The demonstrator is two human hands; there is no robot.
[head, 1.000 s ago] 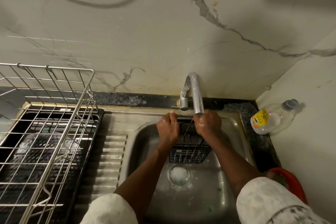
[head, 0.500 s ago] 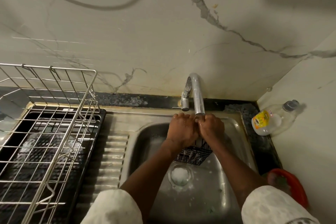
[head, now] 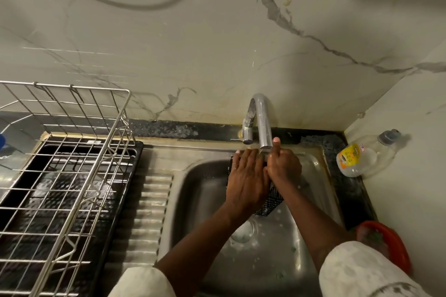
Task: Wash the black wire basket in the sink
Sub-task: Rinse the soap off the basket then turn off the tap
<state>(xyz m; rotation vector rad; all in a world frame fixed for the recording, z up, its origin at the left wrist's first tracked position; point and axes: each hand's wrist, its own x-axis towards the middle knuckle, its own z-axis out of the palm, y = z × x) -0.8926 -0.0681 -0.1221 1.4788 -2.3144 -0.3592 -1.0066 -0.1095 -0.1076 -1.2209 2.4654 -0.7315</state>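
The black wire basket (head: 273,202) is held over the steel sink (head: 202,190), just under the spout of the chrome tap (head: 262,125). Most of it is hidden by my hands; only a lower right corner and a bit of its left edge show. My left hand (head: 248,176) lies flat on the basket's near side with the fingers straight, pointing toward the wall. My right hand (head: 284,167) grips the basket's right side with curled fingers, and its thumb sticks up beside the spout. Both hands look wet.
A steel wire dish rack (head: 72,152) stands over a black tray (head: 125,190) on the left, beside the ribbed drainboard (head: 149,214). A clear bottle with a yellow label (head: 362,158) lies at the right wall. A red-rimmed item (head: 388,246) sits at the sink's right front. The drain (head: 243,234) lies below the basket.
My left hand left the basket's left rim, slid right and flattened over the basket. The basket has turned and is now mostly covered by my hands.
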